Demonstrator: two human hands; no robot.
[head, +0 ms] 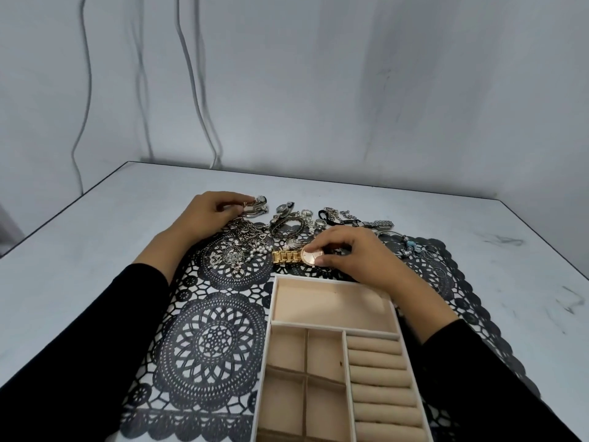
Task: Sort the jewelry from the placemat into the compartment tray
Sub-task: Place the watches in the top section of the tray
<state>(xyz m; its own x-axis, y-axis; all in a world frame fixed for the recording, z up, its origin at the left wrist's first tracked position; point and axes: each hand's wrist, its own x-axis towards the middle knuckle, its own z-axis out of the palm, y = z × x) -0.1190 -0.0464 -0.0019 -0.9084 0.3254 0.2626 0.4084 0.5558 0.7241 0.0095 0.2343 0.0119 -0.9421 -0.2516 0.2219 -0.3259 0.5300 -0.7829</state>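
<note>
1. We look down on two bare hands in black sleeves, working over a black lace placemat [210, 342] on a pale table [95, 224].
2. The right hand [353, 253] curls over the round dial of a gold watch [296, 256]. Its fingertips [331, 247] sit on the dial's far rim and the thumb on the near rim, pinching it. We cannot tell whether the watch has left the mat.
3. The gold link band runs straight out to the left of those fingertips, so the watch's long axis lies left to right.
4. The beige compartment tray [274, 301] sits just on the wearer's side of the right fingers. Its long far compartment [331, 306], empty, is the nearest section and runs the same way as the watch. We judge that a short draw toward the wearer, with no turning, would bring the watch over it.
5. The left hand [210, 215] is well to the left of the right fingers and farther out. Its fingers are curled round a silver metal piece [255, 207], perhaps a watch. It is farther from the tray, so the right hand is nearer.
6. The jewelry heap [242, 247] spreads beyond the right fingertips and to both sides.
</note>
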